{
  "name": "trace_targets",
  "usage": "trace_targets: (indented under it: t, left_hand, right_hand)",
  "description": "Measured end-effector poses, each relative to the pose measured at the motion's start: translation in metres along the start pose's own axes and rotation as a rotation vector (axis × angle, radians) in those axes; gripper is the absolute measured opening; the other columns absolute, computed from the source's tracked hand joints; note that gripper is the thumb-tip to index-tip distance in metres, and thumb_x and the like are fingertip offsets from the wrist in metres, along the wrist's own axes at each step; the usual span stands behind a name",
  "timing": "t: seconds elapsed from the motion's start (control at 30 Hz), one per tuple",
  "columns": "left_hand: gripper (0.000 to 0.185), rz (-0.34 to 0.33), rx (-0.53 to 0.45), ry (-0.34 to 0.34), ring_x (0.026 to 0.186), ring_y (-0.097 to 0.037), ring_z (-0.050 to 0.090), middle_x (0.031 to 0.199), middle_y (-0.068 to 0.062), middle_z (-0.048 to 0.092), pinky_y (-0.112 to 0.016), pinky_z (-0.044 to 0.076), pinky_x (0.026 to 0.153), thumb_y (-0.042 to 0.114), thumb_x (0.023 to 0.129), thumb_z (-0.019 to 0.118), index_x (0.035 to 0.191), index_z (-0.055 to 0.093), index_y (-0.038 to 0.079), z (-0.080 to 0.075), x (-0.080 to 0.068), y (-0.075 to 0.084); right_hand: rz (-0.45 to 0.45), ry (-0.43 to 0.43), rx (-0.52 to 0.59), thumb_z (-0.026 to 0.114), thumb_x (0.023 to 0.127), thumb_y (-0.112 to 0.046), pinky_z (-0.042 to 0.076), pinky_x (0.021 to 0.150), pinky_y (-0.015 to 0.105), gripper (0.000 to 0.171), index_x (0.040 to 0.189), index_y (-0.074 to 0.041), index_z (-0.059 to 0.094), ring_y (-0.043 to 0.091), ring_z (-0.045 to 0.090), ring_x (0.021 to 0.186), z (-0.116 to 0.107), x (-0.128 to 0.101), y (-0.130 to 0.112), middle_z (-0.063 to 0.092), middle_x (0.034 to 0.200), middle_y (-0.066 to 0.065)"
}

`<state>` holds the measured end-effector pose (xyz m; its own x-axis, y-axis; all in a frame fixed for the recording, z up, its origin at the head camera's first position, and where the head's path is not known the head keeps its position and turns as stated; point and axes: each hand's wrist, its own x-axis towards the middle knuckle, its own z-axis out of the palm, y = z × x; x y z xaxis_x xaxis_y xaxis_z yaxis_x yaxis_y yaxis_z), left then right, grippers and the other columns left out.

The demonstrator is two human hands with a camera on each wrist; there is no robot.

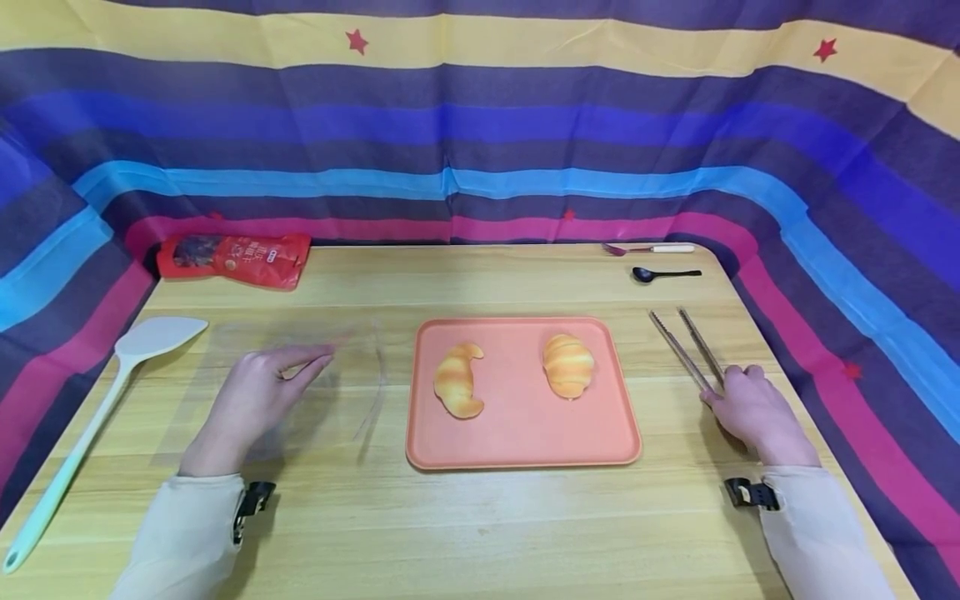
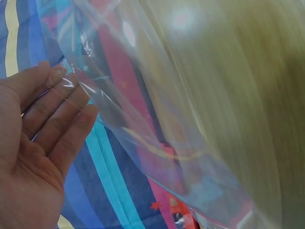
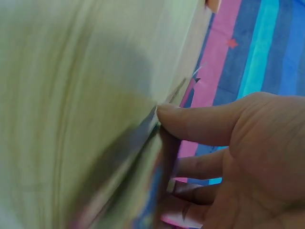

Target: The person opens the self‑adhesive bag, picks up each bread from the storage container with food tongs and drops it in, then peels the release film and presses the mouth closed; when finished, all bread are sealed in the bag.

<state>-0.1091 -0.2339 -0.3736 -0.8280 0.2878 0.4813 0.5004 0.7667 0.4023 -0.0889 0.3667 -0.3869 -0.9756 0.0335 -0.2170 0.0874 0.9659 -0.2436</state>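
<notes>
**Hands on the bag and the tongs, either side of the tray**

The left hand lies on a clear plastic bag spread flat on the table, left of the orange tray. Its fingers are straight and loosely together, pointing toward the tray; in the left wrist view the fingers rest against the film of the bag without curling round it. The bag reaches past the fingertips almost to the tray's left edge.

The right hand is at the near end of the metal tongs, which lie on the table just right of the tray with their toothed tips pointing away from the person. The fingers curl over the handle end, and in the right wrist view the thumb presses against the tongs, so the hand has hold of them.

Two croissants sit on the tray between the hands, apart from each other and untouched.

A pale spatula lies left of the bag. A red packet sits at the far left, a black spoon and a white-handled fork at the far right.
</notes>
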Motion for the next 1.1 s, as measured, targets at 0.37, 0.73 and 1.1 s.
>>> trace_targets:
  t: [0.37, 0.73, 1.1]
  left_hand:
    - [0.02, -0.037, -0.004, -0.028, 0.088, -0.033, 0.071, 0.099, -0.012, 0.074, -0.051, 0.056, 0.073, 0.005, 0.085, 0.076, 0.105, 0.077, 0.004, -0.002, -0.003, 0.001]
    - [0.021, -0.027, 0.015, -0.018, 0.088, -0.034, 0.071, 0.098, -0.013, 0.074, -0.051, 0.056, 0.074, 0.003, 0.083, 0.078, 0.104, 0.077, 0.003, -0.003, -0.004, 0.001]
    - [0.022, -0.017, 0.023, -0.015, 0.088, -0.035, 0.07, 0.097, -0.015, 0.073, -0.052, 0.055, 0.075, 0.001, 0.081, 0.078, 0.103, 0.077, 0.002, -0.002, -0.004, 0.001]
  right_hand:
    - [-0.045, 0.183, 0.074, 0.053, 0.099, -0.022, 0.044, 0.059, 0.055, 0.043, 0.115, 0.017, 0.045, 0.038, 0.055, 0.069, -0.006, -0.009, -0.004, 0.054, 0.085, 0.024]
    - [-0.187, 0.135, 0.054, 0.058, 0.099, -0.033, 0.045, 0.059, 0.044, 0.046, 0.125, 0.004, 0.052, 0.031, 0.058, 0.072, -0.012, -0.029, -0.017, 0.061, 0.082, 0.013]
    - [-0.344, 0.112, 0.107, 0.064, 0.097, -0.027, 0.043, 0.063, 0.037, 0.03, 0.121, -0.01, 0.061, 0.019, 0.053, 0.073, -0.012, -0.044, -0.025, 0.061, 0.084, 0.002]
